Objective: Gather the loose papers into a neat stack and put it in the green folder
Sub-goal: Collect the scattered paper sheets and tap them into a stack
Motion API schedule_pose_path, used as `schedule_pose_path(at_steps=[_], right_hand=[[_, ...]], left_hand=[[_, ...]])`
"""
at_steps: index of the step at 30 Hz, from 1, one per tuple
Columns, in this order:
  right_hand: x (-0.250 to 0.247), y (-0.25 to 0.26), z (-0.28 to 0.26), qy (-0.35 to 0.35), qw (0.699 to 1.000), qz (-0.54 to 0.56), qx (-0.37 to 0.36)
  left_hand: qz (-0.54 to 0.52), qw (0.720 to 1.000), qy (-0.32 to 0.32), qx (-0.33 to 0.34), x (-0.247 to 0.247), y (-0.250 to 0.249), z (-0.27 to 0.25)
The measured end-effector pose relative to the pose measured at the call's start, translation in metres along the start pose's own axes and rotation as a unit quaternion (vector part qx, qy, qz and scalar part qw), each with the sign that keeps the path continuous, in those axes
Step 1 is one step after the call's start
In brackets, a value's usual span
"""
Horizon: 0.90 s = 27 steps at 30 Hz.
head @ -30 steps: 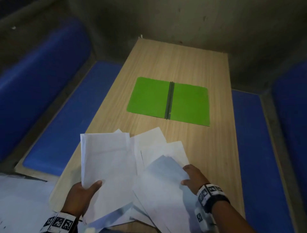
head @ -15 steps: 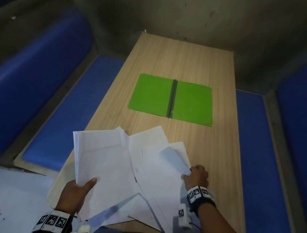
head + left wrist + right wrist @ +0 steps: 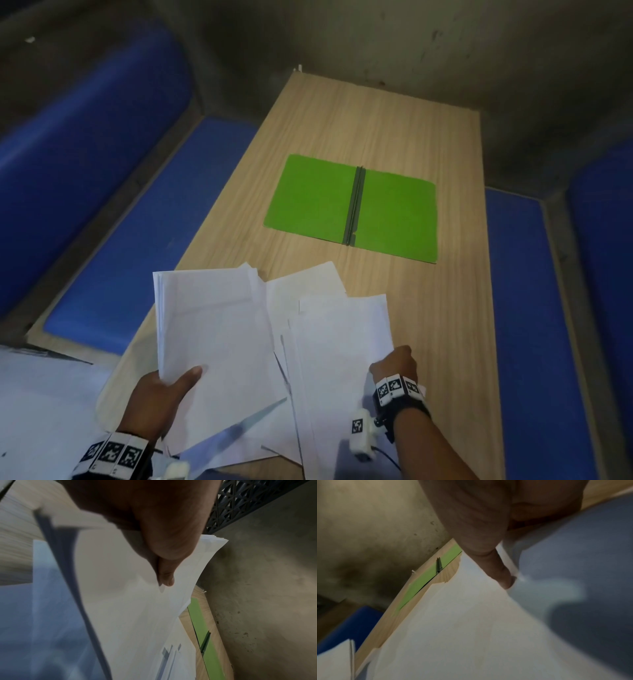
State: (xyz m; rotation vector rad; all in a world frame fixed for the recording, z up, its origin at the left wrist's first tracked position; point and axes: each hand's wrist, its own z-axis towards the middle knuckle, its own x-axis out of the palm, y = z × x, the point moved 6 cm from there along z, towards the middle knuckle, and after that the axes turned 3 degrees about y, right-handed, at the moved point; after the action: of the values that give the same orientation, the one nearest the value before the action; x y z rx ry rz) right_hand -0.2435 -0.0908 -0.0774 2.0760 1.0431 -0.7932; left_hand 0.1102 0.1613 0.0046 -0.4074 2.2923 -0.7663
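A long light-wood table (image 3: 394, 130) runs away toward a stained grey wall (image 3: 411, 41), with two blue padded benches (image 3: 144, 219) flanking it, one on each side. One green folder (image 3: 352, 207) lies open flat mid-table, well apart from the white papers (image 3: 308, 308) fanned at the near end, too overlapped to count. The left hand (image 3: 154, 407) grips a lifted sheaf (image 3: 212, 329), thumb on top; the right hand (image 3: 394, 365) pinches the edge of the sheets on the table.

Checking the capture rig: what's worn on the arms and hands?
Bare hands and forearms, no sleeves or gloves. Each wrist, left and right, wears a black band with white square tags printed in black patterns. A small white tagged camera block with a thin black cable hangs by the right wrist.
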Motion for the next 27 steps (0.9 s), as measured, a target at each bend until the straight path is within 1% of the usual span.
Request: schedule_pose_path(at_steps=[2,4,6,9,11,13,15,16,18,20,21,23,24,27], right_hand=[[0.000,0.001,0.000,0.013,1.000,-0.001,-0.023],[-0.002,0.003,-0.003,0.037,0.997,0.004,-0.060],[-0.010,0.009,-0.007,0.062,0.990,0.052,-0.113],[-0.044,0.021,-0.017,0.066,0.969,0.143,-0.190],[-0.068,0.027,-0.020,0.075,0.955,0.190,-0.213],[-0.081,0.030,-0.018,0.118,0.947,0.199,-0.222],[-0.078,0.027,-0.015,0.159,0.953,0.130,-0.222],[-0.071,0.021,-0.009,0.166,0.959,0.082,-0.217],[-0.051,0.010,-0.002,0.168,0.959,-0.034,-0.224],[-0.026,0.001,-0.001,0.163,0.943,-0.158,-0.245],[-0.014,-0.002,-0.003,0.163,0.932,-0.198,-0.255],[0.000,-0.005,-0.010,0.156,0.917,-0.245,-0.273],[0.005,-0.006,-0.013,0.152,0.915,-0.253,-0.277],[0.012,-0.008,-0.022,0.144,0.919,-0.255,-0.262]], left_hand=[[0.000,1.000,0.000,-0.002,-0.001,0.003,0.000],[-0.002,1.000,-0.002,-0.003,-0.003,0.004,0.000],[-0.002,1.000,-0.006,-0.005,-0.005,0.005,0.001],[0.003,1.000,-0.012,-0.014,-0.010,0.007,0.001],[0.008,1.000,-0.015,-0.013,-0.013,0.008,0.001],[0.012,1.000,-0.020,-0.014,-0.017,0.010,0.002],[0.015,0.999,-0.022,-0.021,-0.019,0.011,0.003],[0.017,0.999,-0.022,-0.025,-0.020,0.012,0.004],[0.015,0.999,-0.019,-0.024,-0.021,0.013,0.005],[0.012,1.000,-0.021,-0.019,-0.022,0.013,0.005],[0.008,1.000,-0.020,-0.015,-0.022,0.013,0.005],[-0.004,1.000,-0.023,-0.010,-0.024,0.012,0.003],[-0.011,1.000,-0.024,-0.007,-0.025,0.012,0.002],[-0.023,0.999,-0.024,-0.001,-0.028,0.013,0.000]])
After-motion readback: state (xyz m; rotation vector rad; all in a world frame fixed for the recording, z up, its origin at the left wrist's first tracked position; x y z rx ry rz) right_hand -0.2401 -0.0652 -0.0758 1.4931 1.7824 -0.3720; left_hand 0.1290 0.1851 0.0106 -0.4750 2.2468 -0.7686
